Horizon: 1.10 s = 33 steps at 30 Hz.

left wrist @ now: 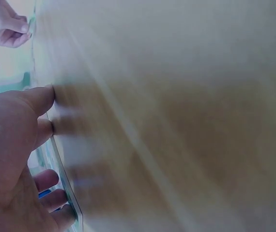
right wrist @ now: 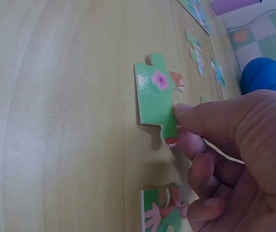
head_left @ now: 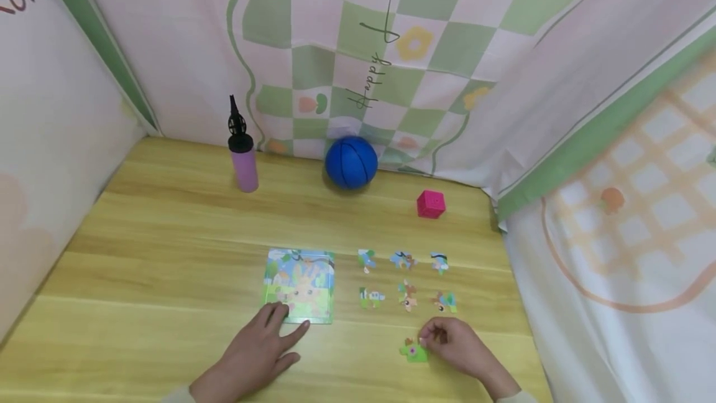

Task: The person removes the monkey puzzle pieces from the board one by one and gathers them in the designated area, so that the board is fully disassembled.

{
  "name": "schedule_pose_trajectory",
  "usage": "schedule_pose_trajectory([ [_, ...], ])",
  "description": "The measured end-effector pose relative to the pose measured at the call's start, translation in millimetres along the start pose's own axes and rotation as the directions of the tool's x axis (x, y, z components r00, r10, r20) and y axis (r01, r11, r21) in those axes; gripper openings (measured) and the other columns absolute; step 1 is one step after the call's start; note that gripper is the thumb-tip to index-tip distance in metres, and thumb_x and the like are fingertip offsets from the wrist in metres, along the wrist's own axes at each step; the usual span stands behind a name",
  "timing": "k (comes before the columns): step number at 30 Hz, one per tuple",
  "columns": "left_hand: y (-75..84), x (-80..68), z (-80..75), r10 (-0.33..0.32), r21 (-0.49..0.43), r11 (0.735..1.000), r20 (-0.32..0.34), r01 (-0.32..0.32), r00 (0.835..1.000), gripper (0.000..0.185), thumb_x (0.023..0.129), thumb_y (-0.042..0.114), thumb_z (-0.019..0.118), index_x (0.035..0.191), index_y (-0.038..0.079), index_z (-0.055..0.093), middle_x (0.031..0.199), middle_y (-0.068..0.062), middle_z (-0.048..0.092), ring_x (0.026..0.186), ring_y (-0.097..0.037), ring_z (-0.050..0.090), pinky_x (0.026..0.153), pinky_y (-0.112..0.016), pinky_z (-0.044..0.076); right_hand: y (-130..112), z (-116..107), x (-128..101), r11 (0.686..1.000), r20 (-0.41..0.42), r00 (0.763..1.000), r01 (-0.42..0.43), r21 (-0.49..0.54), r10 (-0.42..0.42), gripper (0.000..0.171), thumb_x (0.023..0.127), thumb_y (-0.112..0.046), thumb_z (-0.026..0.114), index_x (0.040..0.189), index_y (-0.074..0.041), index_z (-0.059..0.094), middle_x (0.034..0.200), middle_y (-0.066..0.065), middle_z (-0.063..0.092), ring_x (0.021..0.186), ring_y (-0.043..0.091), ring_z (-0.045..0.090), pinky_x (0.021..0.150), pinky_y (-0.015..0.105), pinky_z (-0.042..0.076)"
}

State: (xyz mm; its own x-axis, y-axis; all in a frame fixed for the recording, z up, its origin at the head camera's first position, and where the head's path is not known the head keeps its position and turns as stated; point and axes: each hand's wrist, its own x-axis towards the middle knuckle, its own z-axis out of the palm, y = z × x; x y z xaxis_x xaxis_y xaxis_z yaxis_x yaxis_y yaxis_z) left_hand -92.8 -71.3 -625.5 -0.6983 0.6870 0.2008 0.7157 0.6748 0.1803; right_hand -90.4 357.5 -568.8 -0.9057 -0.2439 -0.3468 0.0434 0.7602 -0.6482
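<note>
My right hand (head_left: 455, 344) pinches a green puzzle piece (right wrist: 152, 99) with a pink flower between thumb and index finger. In the right wrist view this piece is lifted a little off the table. Below it lies another green-and-brown puzzle piece (right wrist: 162, 212), which the right hand hides in the head view. My left hand (head_left: 252, 350) has its fingers spread, some on the lower left corner of the square puzzle board (head_left: 333, 288), thumb and index by its lower edge. A rabbit picture shows on the board. Several loose puzzle pieces, one a blue-and-brown piece (head_left: 403, 260), lie in rows right of the board.
At the back of the wooden table (head_left: 168, 229) stand a purple pump (head_left: 245, 170) with a black nozzle, a blue ball (head_left: 351, 163) and a pink cube (head_left: 431, 204). Patterned cloth (head_left: 380, 67) hangs behind and along both sides.
</note>
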Motion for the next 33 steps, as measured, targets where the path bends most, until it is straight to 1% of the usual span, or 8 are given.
schedule_pose_trajectory([
  [6, 1.1, -0.7, -2.0, 0.008, 0.007, 1.0, -0.012, -0.008, 1.0, 0.053, 0.096, 0.051, 0.065, 0.143, 0.026, 0.061, 0.134, -0.019, 0.048, 0.121, -0.037, 0.049, 0.098, -0.042, 0.051, -4.3, -1.8, 2.9, 1.0, -0.016, 1.0, 0.013, -0.018, -0.014, 0.011, 0.092, -0.02, 0.076, 0.098, -0.012, 0.07, 0.086, -0.004, 0.063, 0.071, 0.01, 0.053, 0.06, 0.025, 0.048],
  [11, 2.4, -3.6, -2.4, 0.014, 0.038, 0.999, -0.018, -0.013, 1.0, 0.055, 0.096, 0.05, 0.066, 0.145, 0.025, 0.06, 0.131, -0.02, 0.048, 0.12, -0.038, 0.048, 0.1, -0.045, 0.048, -18.3, 2.0, 18.0, 0.993, -0.046, 0.993, 0.105, -0.049, -0.107, 0.01, 0.096, -0.019, 0.072, 0.102, -0.012, 0.071, 0.088, -0.006, 0.065, 0.072, 0.009, 0.054, 0.061, 0.025, 0.049],
  [14, 3.4, -5.1, -2.9, 0.012, 0.024, 1.0, -0.016, -0.012, 1.0, 0.056, 0.096, 0.047, 0.066, 0.146, 0.022, 0.057, 0.132, -0.022, 0.047, 0.123, -0.041, 0.047, 0.106, -0.05, 0.043, -40.9, 10.8, 38.8, 0.983, -0.043, 0.984, 0.168, -0.068, -0.171, 0.01, 0.098, -0.021, 0.07, 0.104, -0.014, 0.072, 0.09, -0.008, 0.066, 0.072, 0.008, 0.056, 0.063, 0.026, 0.051],
  [18, 4.6, -3.9, -3.5, 0.004, 0.004, 1.0, -0.002, -0.004, 1.0, 0.058, 0.097, 0.044, 0.066, 0.148, 0.02, 0.055, 0.134, -0.021, 0.046, 0.128, -0.043, 0.046, 0.111, -0.055, 0.036, -89.1, 31.7, 75.8, 0.965, -0.005, 0.966, 0.258, -0.05, -0.259, 0.011, 0.099, -0.022, 0.068, 0.106, -0.015, 0.073, 0.092, -0.009, 0.067, 0.071, 0.008, 0.057, 0.062, 0.027, 0.052],
  [21, 3.6, -5.7, -6.4, -0.005, 0.03, 1.0, 0.02, 0.005, 1.0, 0.059, 0.097, 0.045, 0.065, 0.149, 0.02, 0.054, 0.135, -0.021, 0.046, 0.13, -0.043, 0.045, 0.112, -0.057, 0.035, -131.2, 56.4, 109.9, 0.933, 0.058, 0.932, 0.359, -0.027, -0.357, 0.014, 0.1, -0.023, 0.067, 0.108, -0.013, 0.073, 0.093, -0.009, 0.066, 0.072, 0.007, 0.057, 0.062, 0.026, 0.053],
  [24, 4.4, -6.5, -6.0, -0.005, 0.064, 0.998, 0.04, 0.002, 0.999, 0.058, 0.099, 0.046, 0.061, 0.151, 0.021, 0.052, 0.136, -0.023, 0.046, 0.133, -0.043, 0.043, 0.112, -0.058, 0.034, -161.6, 82.6, 137.5, 0.905, 0.125, 0.901, 0.423, -0.05, -0.415, 0.02, 0.102, -0.026, 0.063, 0.112, -0.013, 0.074, 0.094, -0.012, 0.063, 0.077, 0.003, 0.057, 0.067, 0.023, 0.052],
  [27, 6.1, -7.2, -4.0, -0.008, 0.094, 0.996, 0.058, 0.002, 0.998, 0.057, 0.102, 0.048, 0.055, 0.152, 0.021, 0.05, 0.138, -0.023, 0.046, 0.135, -0.043, 0.041, 0.113, -0.058, 0.032, -179.4, 104.0, 155.7, 0.885, 0.17, 0.885, 0.454, -0.107, -0.434, 0.023, 0.103, -0.026, 0.061, 0.116, -0.012, 0.074, 0.094, -0.014, 0.064, 0.079, 0.0, 0.057, 0.072, 0.021, 0.052],
  [33, 8.6, -8.5, -5.3, -0.026, 0.142, 0.99, 0.069, 0.016, 0.997, 0.058, 0.102, 0.048, 0.054, 0.153, 0.02, 0.049, 0.145, -0.024, 0.045, 0.136, -0.04, 0.041, 0.113, -0.056, 0.032, -194.4, 120.1, 168.5, 0.877, 0.174, 0.89, 0.448, -0.173, -0.421, 0.02, 0.1, -0.021, 0.062, 0.111, -0.011, 0.075, 0.089, -0.013, 0.063, 0.075, 0.0, 0.057, 0.071, 0.02, 0.052],
])
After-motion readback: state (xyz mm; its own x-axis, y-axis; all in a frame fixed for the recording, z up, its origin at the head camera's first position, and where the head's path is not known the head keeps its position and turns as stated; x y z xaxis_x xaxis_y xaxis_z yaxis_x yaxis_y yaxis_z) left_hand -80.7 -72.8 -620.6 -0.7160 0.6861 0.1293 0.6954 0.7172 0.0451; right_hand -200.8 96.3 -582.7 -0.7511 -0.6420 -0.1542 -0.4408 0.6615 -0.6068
